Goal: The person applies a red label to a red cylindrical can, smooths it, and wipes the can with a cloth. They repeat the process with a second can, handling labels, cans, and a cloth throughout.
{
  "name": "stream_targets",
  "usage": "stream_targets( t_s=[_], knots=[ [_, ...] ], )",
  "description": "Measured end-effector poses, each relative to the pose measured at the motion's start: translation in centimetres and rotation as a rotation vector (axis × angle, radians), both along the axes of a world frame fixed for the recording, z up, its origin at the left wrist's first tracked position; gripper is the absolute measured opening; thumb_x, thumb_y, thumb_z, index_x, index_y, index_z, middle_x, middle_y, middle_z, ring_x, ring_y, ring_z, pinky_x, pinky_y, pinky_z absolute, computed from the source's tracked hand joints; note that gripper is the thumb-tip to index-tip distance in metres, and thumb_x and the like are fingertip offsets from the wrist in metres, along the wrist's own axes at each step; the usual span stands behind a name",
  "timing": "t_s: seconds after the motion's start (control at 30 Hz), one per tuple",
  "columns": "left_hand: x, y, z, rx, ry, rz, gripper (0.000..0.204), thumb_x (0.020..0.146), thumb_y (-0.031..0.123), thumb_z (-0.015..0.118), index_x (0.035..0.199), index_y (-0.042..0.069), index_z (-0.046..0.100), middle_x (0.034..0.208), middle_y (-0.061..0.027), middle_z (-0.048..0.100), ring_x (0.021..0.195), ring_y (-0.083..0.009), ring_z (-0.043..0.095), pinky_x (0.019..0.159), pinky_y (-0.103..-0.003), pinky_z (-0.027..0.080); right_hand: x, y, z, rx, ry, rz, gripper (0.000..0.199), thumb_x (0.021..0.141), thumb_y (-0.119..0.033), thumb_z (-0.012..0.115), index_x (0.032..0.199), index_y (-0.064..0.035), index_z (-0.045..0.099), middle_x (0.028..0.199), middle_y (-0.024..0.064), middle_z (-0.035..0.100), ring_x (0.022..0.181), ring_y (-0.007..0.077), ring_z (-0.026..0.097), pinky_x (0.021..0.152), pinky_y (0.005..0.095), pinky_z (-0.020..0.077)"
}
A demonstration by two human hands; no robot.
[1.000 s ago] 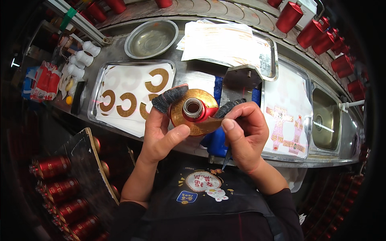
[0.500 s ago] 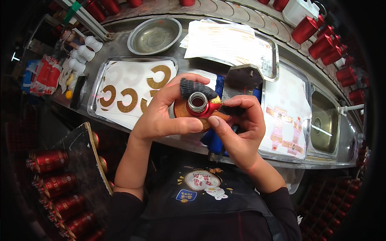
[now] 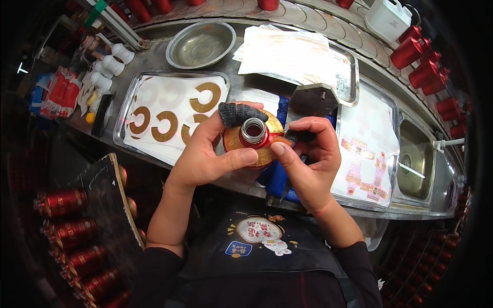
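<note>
My left hand [image 3: 208,154] holds a red metal bottle [image 3: 262,144] upright, its open threaded silver mouth turned up at me. A dark ribbed cover sits on one left finger, curled behind the bottle's neck. Around the neck, a gold C-shaped decal [image 3: 238,139] lies on the shoulder. My right hand [image 3: 313,156] is at the bottle's right side, its thumb pressed on an end of the decal that stands out like a small flap. The right index finger is bent above, apart from the thumb tip. The other right fingers are partly hidden.
A tray [image 3: 120,123] of gold C-shaped decals lies left. Behind are a metal bowl [image 3: 201,45] and white sheets [image 3: 285,51]. A dark metal stand [image 3: 313,100] rises beyond my hands. Right are a tray of pink-gold decals [image 3: 393,154] and a sink [image 3: 416,154]. Red bottles [image 3: 64,203] stand lower left.
The bottle has turned or tilted in my left hand, so more of the gold decal shows around the neck. My right thumb has shifted slightly right and up.
</note>
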State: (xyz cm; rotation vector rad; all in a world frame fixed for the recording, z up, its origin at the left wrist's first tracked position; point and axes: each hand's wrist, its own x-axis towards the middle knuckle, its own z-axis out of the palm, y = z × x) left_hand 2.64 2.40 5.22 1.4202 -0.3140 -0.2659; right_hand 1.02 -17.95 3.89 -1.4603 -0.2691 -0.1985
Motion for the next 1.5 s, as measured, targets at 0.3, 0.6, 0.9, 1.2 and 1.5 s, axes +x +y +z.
stream_targets(
  t_s=[0.3, 0.6, 0.9, 1.2, 1.5],
  knots=[
    [-1.5, -1.7, -0.2, -0.092, 0.097, 0.112, 0.070, 0.082, 0.007, 0.082, 0.144, 0.004, 0.049, 0.130, -0.0086, 0.062, 0.121, -0.0161, 0.060, 0.105, -0.033, 0.048, 0.2, -0.5, 0.0, -0.067, 0.064, 0.004, 0.038, 0.085, -0.004, 0.082, 0.115, -0.0028, 0.059, 0.115, 0.0029, 0.057, 0.088, 0.0048, 0.059, 0.073, 0.0174, 0.0490],
    [-2.0, -2.0, -0.5, -0.086, 0.132, 0.130, 0.076, 0.076, 0.005, 0.086, 0.143, 0.003, 0.049, 0.128, -0.0073, 0.062, 0.119, -0.0151, 0.060, 0.104, -0.033, 0.049, 0.8, -0.1, -0.4, 0.035, 0.013, -0.032, 0.036, 0.087, -0.002, 0.079, 0.117, 0.0001, 0.060, 0.114, 0.0035, 0.058, 0.079, 0.0024, 0.056, 0.060, 0.0160, 0.0442],
    [-2.3, -2.0, -0.3, -0.039, 0.121, 0.206, 0.077, 0.080, 0.022, 0.082, 0.146, 0.002, 0.048, 0.152, -0.0184, 0.050, 0.134, -0.0261, 0.054, 0.113, -0.041, 0.042, 0.4, -0.2, -0.6, -0.145, 0.228, 0.047, 0.047, 0.083, -0.021, 0.083, 0.122, -0.0038, 0.062, 0.104, 0.0033, 0.054, 0.062, -0.0001, 0.044, 0.051, 0.0183, 0.0352],
    [-1.9, -2.0, -1.1, -0.034, -0.019, 0.169, 0.057, 0.089, 0.012, 0.076, 0.140, 0.003, 0.052, 0.145, -0.0124, 0.054, 0.128, -0.0205, 0.057, 0.109, -0.036, 0.045, 1.1, 0.1, -1.3, 0.033, 0.227, 0.126, 0.037, 0.087, -0.017, 0.079, 0.118, -0.0023, 0.064, 0.103, 0.0028, 0.051, 0.061, -0.0007, 0.044, 0.051, 0.0165, 0.0348],
    [-2.1, -2.3, -1.0, -0.033, -0.016, 0.194, 0.057, 0.088, 0.009, 0.074, 0.141, 0.002, 0.051, 0.143, -0.0122, 0.054, 0.127, -0.0207, 0.057, 0.108, -0.036, 0.046, 1.2, -0.1, -1.8, 0.033, 0.230, 0.136, 0.033, 0.089, -0.016, 0.077, 0.117, -0.0030, 0.064, 0.100, 0.0016, 0.050, 0.061, -0.0017, 0.042, 0.051, 0.0164, 0.0336]
  ],
)
